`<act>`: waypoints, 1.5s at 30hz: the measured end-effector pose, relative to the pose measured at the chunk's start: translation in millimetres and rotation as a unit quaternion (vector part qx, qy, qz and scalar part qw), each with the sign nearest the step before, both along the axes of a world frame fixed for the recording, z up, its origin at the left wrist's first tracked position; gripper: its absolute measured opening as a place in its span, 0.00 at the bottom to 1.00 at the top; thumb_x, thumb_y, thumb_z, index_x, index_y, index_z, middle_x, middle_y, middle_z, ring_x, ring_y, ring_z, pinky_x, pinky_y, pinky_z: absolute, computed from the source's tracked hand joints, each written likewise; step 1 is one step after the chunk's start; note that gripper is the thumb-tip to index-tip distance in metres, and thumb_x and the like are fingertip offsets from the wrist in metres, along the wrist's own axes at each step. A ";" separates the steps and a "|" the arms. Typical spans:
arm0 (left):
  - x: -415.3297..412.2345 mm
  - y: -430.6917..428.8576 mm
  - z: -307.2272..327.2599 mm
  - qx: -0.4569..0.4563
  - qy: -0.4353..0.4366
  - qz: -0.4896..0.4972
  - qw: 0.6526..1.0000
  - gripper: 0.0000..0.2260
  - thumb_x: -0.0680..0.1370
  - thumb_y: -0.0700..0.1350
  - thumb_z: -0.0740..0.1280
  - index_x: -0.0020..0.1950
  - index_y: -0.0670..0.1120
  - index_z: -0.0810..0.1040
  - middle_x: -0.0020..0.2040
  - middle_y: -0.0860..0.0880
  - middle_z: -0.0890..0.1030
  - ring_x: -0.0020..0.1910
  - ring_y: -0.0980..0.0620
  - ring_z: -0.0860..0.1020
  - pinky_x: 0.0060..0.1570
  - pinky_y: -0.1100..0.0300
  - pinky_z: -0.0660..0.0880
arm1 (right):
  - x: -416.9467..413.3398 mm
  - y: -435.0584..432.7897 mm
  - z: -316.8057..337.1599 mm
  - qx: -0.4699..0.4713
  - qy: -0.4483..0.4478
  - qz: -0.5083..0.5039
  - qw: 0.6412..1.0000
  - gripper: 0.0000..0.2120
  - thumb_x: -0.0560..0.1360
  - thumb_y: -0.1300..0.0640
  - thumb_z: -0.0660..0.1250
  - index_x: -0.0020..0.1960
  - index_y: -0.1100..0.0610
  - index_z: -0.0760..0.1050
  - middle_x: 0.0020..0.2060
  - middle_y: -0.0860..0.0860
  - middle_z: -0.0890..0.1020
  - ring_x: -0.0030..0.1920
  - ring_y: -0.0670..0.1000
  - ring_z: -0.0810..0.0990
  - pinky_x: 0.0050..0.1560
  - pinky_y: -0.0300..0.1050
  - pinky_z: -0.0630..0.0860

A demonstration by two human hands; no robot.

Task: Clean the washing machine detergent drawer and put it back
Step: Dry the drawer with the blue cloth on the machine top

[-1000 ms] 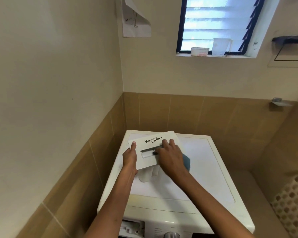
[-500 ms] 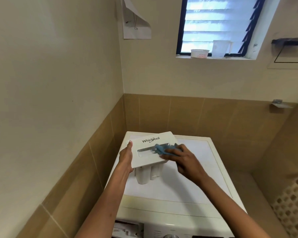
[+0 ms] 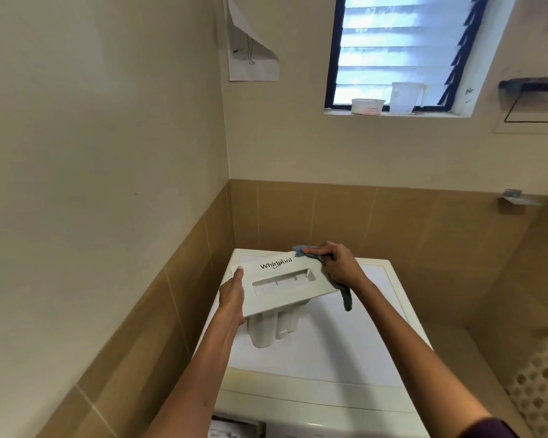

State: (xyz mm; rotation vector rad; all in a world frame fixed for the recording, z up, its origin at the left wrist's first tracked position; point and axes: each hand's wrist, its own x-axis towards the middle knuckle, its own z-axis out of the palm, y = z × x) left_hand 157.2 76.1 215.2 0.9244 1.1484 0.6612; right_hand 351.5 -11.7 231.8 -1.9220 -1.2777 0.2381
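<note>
The left hand point(image 3: 233, 295) grips the left short end of the detergent drawer point(image 3: 266, 300), thumb laid on top of the front panel and fingers curled underneath. The right hand point(image 3: 339, 267) is closed around a blue-grey cloth point(image 3: 345, 294) and presses a wad of it against the panel's far right corner with the fingertips; a loose tail of the cloth hangs down past the panel's right edge.

The drawer is held on end above the washing machine point(image 3: 329, 358). Its white front panel, with the brand lettering and the handle recess point(image 3: 283, 281), faces up towards the person. The panel's long axis runs left to right, the right end slightly farther away. The drawer's compartments point down at the machine's lid; I cannot tell whether their lower end touches it. At the machine's front left, the open drawer slot point(image 3: 234, 426) shows.

On the window sill beyond stand a small tub point(image 3: 367, 106) and a clear jug point(image 3: 405, 98).
</note>
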 end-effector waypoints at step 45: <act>-17.8 -5.0 67.6 0.397 -0.038 -0.400 0.825 0.20 0.64 0.65 0.68 0.49 0.53 0.79 0.42 0.63 0.83 0.45 0.64 0.81 0.45 0.70 0.77 | -22.3 -36.6 -20.5 0.120 0.663 0.025 0.738 0.33 0.64 0.36 0.70 0.59 0.58 0.76 0.42 0.60 0.83 0.39 0.59 0.83 0.37 0.49 0.80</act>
